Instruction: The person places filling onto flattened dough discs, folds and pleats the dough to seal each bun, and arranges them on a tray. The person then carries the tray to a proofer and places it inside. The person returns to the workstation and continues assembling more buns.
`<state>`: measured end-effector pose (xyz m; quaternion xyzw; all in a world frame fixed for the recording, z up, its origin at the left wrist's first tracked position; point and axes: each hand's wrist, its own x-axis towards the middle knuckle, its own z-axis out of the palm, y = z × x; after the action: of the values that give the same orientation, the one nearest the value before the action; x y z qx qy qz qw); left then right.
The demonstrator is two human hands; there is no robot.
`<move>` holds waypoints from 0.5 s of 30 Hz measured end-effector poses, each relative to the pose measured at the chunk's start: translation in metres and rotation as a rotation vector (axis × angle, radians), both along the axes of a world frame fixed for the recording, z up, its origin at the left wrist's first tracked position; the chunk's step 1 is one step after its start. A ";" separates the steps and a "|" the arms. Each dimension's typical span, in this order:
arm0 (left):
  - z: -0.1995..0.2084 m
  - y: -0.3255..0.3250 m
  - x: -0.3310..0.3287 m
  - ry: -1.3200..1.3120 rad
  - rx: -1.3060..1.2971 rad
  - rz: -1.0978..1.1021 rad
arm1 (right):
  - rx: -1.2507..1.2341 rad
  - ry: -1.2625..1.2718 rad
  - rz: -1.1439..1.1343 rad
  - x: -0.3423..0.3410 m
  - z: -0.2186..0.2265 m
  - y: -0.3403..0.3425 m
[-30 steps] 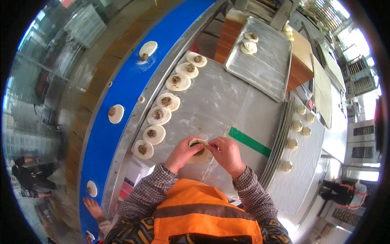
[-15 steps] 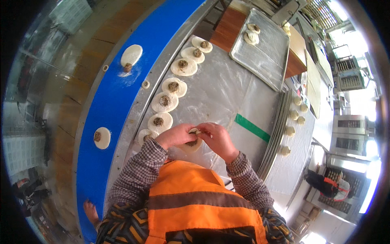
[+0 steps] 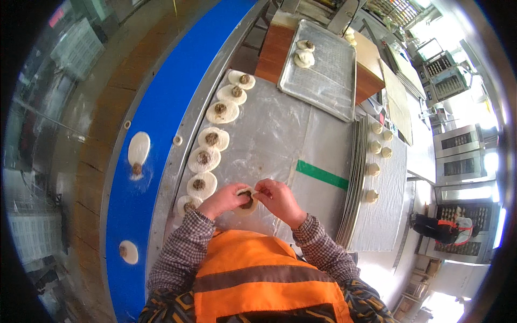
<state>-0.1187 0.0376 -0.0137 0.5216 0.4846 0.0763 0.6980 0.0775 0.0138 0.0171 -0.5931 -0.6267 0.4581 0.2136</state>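
Observation:
A round dough wrapper (image 3: 246, 209) with dark brown filling is between my hands, just above the steel table. The fingers of my left hand (image 3: 222, 201) close on its left edge and rim. At its upper right edge, my right hand (image 3: 281, 202) pinches the dough between thumb and fingers. Part of the wrapper is hidden behind the fingers. Close to my left hand, another filled dough round (image 3: 188, 205) lies flat, the lowest of a row of several along the table's left side; the one above it (image 3: 201, 185) also carries a lump of filling.
A blue conveyor belt (image 3: 161, 102) on the left carries a dough oval (image 3: 139, 147) and a dough round (image 3: 129, 252), each with filling. Ahead lies a metal tray (image 3: 328, 75) with two dough pieces. Stacked trays (image 3: 385, 215) at right hold several shaped buns. A person (image 3: 444, 229) stands far right.
The dough pieces on the belt have moved toward me. My fingers have shifted along the wrapper's rim, and its filling shows more. Another person's hand at the lower left is gone; the view has shifted.

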 end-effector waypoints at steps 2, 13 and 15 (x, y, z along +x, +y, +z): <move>0.000 0.000 0.003 -0.088 0.092 -0.051 | 0.104 0.021 0.046 0.005 0.003 -0.003; 0.001 -0.023 0.034 -0.320 -0.155 0.368 | 0.062 0.129 -0.050 0.026 0.005 -0.012; 0.002 -0.018 0.032 -0.220 -0.146 0.271 | 0.176 -0.093 0.074 0.028 0.004 -0.012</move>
<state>-0.0866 0.0197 -0.0115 0.3880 0.4756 0.1907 0.7661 0.1057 0.0016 0.0208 -0.5690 -0.6953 0.3808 0.2187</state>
